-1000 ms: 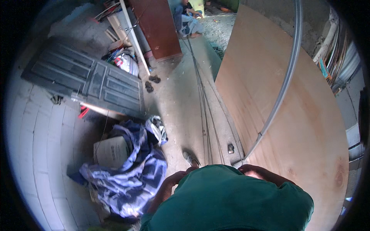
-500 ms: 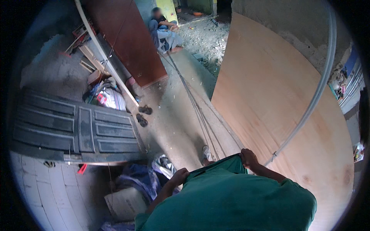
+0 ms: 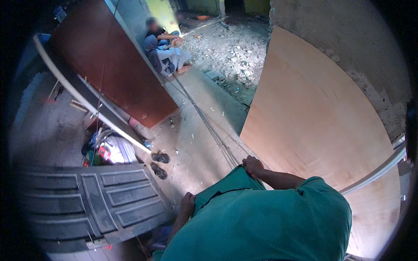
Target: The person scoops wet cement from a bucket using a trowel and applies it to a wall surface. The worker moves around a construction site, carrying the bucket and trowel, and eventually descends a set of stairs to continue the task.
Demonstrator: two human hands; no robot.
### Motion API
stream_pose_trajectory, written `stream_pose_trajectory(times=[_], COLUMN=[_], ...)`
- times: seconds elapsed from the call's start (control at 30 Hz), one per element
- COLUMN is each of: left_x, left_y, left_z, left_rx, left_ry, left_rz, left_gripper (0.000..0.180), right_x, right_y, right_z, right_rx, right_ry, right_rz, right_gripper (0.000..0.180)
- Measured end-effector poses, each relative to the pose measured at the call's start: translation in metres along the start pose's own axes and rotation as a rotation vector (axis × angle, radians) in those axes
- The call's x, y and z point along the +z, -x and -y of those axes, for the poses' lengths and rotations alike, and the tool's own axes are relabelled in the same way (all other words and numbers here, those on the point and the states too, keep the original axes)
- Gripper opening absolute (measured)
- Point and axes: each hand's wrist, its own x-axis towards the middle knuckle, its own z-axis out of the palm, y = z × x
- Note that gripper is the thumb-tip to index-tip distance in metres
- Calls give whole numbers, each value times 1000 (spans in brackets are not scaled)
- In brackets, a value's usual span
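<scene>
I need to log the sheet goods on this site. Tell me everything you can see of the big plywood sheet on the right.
The plywood sheet is a large, light tan-pink panel with faint grain and a smooth, bare face. It stands tilted, leaning against the rough grey wall behind it, its lower edge on the concrete floor. Its edges look curved only through the lens. A pale pipe crosses its lower right part. The person's right hand is near its bottom edge; whether they touch cannot be told.

View swings up and left: my blue cloth heap drops out of sight; seated person (image 3: pixel 163 45) and brown door (image 3: pixel 117 74) come nearer the centre. My right hand (image 3: pixel 252 166) and left hand (image 3: pixel 188 204) now grip my green shirt (image 3: pixel 261 222) hem, lifted higher.
</scene>
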Motion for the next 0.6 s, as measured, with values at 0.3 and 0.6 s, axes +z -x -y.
stream_pose_trajectory(times=[0.3, 0.6], left_x=[-60, -151], left_y=[-271, -532], left_z=[27, -21], left_rx=[119, 207], left_ry=[-99, -180], left_rz=[316, 489], left_gripper=[33, 34], right_x=[32, 6], right_y=[-111, -182], right_z=[-50, -62], right_rx=[187, 807], right_ry=[-205, -728], right_rz=[385, -199], right_gripper=[45, 34])
